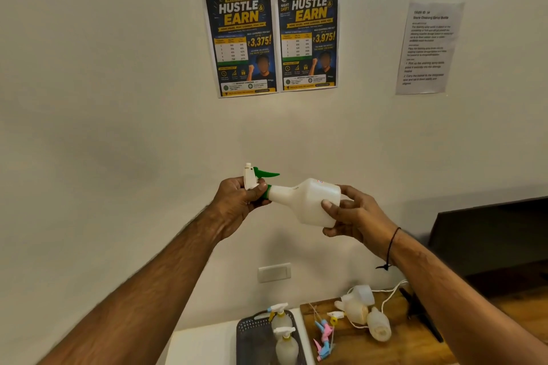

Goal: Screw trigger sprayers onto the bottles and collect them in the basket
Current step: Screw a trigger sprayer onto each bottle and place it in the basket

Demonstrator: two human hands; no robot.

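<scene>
I hold a white plastic bottle (308,201) sideways in the air in front of the wall. My right hand (355,216) grips its base. A white trigger sprayer with a green lever and collar (255,177) sits at the bottle's neck, and my left hand (240,201) is closed around it. Below, a dark mesh basket (252,338) holds two bottles with sprayers (284,335). Loose bottles without sprayers (367,314) lie on the wooden table to its right, beside loose pink and blue sprayers (324,338).
The wooden table (353,350) meets a white surface (204,347) under the basket. A dark monitor (489,240) stands at the right with a white cable (391,293) near it. Posters (271,43) and a paper sheet (428,47) hang on the wall.
</scene>
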